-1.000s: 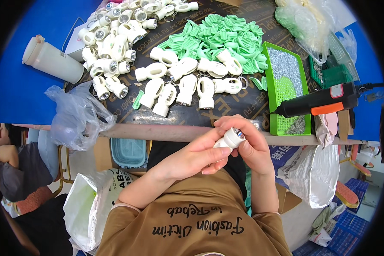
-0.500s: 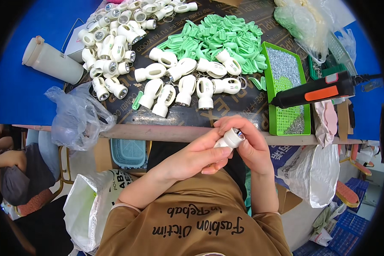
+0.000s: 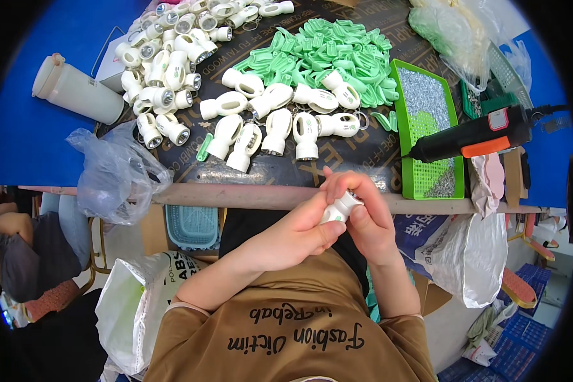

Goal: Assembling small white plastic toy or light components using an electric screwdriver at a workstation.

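Just in front of the table edge, both hands are closed around a small white flashlight [image 3: 341, 210]. My left hand [image 3: 299, 234] wraps its body from below and the left. My right hand [image 3: 368, 219] grips the head end, its fingers curled over the top and its thumb against the side. Fingers largely cover the lens. On the table ahead lies a loose group of white flashlights [image 3: 278, 132] with looped handles, some with key rings. Behind them rises a heap of green plastic clips [image 3: 331, 54]. More white flashlights [image 3: 172, 70] are piled at the far left.
A black power screwdriver [image 3: 471, 135] with an orange trigger lies over a green tray [image 3: 459, 181] of small metal screws at right. A white tumbler [image 3: 76, 89] and a clear plastic bag [image 3: 118, 172] are at left. White sacks [image 3: 124, 318] stand below the table edge.
The flashlight has turned in my hands, so its lens faces farther away and shows less. My right fingers have shifted over its head, and my left hand has moved slightly along the body.
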